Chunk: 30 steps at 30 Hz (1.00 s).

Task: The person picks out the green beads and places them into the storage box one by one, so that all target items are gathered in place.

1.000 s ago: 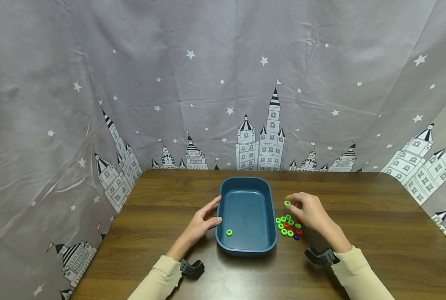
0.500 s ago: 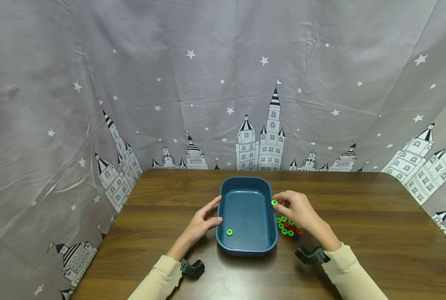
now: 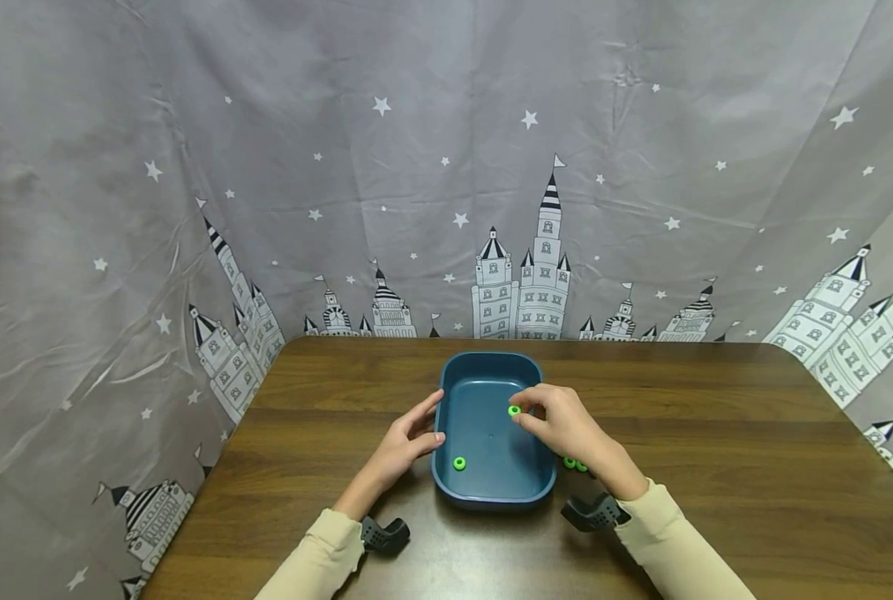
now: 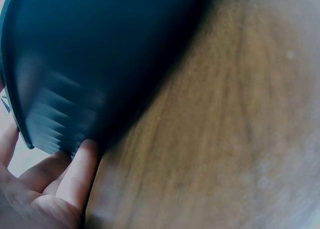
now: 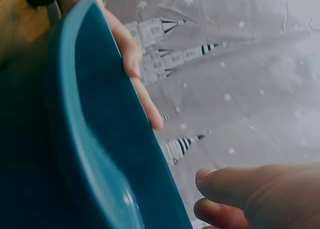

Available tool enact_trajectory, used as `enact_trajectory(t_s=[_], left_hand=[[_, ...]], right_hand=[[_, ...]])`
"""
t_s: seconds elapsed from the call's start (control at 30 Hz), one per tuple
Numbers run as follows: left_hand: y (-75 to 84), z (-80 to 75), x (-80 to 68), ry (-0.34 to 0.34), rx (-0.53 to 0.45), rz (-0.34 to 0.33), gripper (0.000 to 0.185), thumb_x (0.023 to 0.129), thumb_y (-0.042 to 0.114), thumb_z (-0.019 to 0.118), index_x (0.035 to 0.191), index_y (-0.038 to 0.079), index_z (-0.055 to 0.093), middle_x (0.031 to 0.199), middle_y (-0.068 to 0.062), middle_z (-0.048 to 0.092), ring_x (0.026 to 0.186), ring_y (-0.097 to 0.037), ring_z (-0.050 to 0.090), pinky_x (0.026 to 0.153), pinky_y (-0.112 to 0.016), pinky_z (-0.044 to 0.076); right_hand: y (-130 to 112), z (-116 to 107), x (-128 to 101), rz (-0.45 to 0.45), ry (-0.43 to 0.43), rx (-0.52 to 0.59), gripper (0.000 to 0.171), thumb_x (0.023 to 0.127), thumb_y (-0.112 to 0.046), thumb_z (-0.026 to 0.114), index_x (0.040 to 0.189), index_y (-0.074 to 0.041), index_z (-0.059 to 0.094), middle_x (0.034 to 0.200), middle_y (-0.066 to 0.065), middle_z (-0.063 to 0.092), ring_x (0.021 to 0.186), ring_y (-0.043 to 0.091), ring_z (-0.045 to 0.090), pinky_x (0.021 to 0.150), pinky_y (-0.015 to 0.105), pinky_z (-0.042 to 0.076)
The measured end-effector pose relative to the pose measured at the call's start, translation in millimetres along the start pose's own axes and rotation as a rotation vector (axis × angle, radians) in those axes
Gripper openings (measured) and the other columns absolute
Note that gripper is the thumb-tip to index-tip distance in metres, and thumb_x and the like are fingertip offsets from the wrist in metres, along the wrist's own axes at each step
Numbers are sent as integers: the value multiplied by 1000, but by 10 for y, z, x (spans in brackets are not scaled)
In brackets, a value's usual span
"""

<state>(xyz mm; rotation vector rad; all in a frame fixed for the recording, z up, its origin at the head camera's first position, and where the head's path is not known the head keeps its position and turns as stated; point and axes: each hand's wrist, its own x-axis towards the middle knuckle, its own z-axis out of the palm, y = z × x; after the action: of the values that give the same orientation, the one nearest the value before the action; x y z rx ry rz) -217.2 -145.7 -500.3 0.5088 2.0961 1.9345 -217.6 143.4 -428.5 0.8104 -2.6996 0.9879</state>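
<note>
A deep blue rectangular bin point(image 3: 484, 437) stands on the table, with one small green ring point(image 3: 459, 467) on its floor near the left front. My left hand point(image 3: 403, 446) rests against the bin's left side. Its thumb and index fingertips touch the rim, and in the left wrist view other fingers point(image 4: 80, 176) lie along the outer wall. Over the bin's right half, my right hand point(image 3: 566, 425) pinches another green ring point(image 3: 511, 412) between thumb and fingertips. The right wrist view shows that hand's fingers point(image 5: 230, 184) beside the rim, but the ring is out of sight there.
Right of the bin, a few green rings point(image 3: 581, 467) show on the wooden table point(image 3: 716, 442); my right forearm hides the rest of that group. A grey curtain point(image 3: 386, 183) printed with castles and stars hangs behind the table.
My right hand has carried the pinched green ring leftward, from above the loose rings, past the right rim, to over the bin. The left hand and the bin have stayed put.
</note>
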Motion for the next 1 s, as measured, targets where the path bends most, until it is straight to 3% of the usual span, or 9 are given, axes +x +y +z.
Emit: enact_trajectory(t_s=[0.3,0.57,1.0], left_hand=[[-1,1,8,-1,-5,3,72,98,9,60,162,8,27,160,-33,33,142,-51,44,105,-46,54],[-12,-3,1,-9,-11,2,72,98,10,60,162,7,26,159,-33,34,141,-51,44,105,-48,54],[-6,-4,2,-12,-27,16,72,98,10,60,162,8,26,159,-33,34,141,-51,44,103,-40,56]], right_hand=[[-173,228,99,-31,-51,23,17,89,-11,74,103,-3,78,82,0,71,67,1,51,60,17,45],[-268,382,160,15,-85,72,17,89,-10,74,104,-1,78,83,2,71,68,3,52,59,17,45],[-322,535,229,40,-81,47,17,86,-8,76,101,-1,78,80,2,73,70,7,60,62,20,49]])
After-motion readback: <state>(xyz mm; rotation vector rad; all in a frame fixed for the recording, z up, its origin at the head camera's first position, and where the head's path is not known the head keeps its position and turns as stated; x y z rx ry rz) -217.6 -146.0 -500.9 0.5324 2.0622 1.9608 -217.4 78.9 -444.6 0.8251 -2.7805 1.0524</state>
